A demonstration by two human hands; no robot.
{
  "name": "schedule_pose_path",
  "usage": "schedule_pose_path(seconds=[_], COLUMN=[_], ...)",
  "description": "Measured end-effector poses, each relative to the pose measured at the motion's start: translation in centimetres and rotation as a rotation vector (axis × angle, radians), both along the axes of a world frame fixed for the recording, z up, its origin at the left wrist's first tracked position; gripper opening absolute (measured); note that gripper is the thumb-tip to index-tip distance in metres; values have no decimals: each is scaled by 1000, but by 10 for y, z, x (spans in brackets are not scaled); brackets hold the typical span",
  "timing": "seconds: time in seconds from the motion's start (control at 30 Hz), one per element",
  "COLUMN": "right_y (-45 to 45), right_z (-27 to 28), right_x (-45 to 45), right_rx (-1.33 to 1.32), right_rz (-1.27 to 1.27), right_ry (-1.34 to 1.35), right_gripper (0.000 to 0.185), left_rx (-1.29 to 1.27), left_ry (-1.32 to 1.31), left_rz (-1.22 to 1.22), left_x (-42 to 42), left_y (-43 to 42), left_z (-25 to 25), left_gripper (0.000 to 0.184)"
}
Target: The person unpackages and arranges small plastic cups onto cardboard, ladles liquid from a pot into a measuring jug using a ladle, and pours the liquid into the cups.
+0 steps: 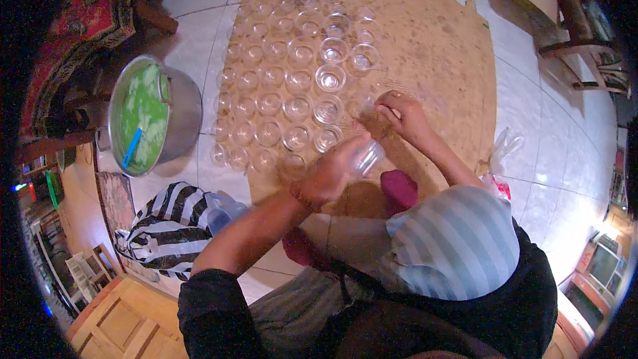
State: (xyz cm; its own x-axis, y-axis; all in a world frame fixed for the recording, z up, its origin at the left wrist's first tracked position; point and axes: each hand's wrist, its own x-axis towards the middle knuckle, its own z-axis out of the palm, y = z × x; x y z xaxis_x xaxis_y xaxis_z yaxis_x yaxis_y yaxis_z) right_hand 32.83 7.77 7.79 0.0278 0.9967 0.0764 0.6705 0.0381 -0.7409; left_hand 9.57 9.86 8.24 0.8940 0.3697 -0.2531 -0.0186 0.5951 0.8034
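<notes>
Cup rows well along, spare stack in L hand

Head view (clock centred on the pic): clear cups (297, 108) stand in rows on the cardboard (458, 80), spread approx 10 to 1 o'clock. Rows stop short of the card's 3 o'clock edge, so I'd call the layout well along but not complete. What's left: at least the stack (367, 159) near centre, not yet set down; no. of cups in it unclear (blur). Green shows only in the pot (186, 110), none in the cups AFAICT.

L hand (329, 176) is closed round the stack. R hand (407, 114), about 1 o'clock, has fingers drawn narrow beside the rows; motion blur there, can't tell if it grips a cup.

Around: pot at 9–10 o'clock, on tile just beside the card, w/ blue handle (132, 148) sticking out. B&W bag (174, 219) at 8, clear plastic bag (508, 149) at 3, by the card's edge. In the way: maroon sock(?) (399, 191) at 4, close under the hands, plus the nearest cups by L wrist, easily knocked.
</notes>
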Motion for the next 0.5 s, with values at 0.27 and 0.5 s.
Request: schedule_pose_path(seconds=[0.27, 0.5], right_y=[14, 11], right_z=[-15, 9], right_x=[-21, -22], right_rx=[-130, -75], right_rz=[-17, -29], right_ry=[-178, 73], right_gripper=[17, 22], left_rx=[400, 421], left_ry=[112, 141], left_rz=[-47, 0], left_x=[-10, -17], left_y=[-22, -11], left_z=[-10, 29], left_gripper=[52, 61])
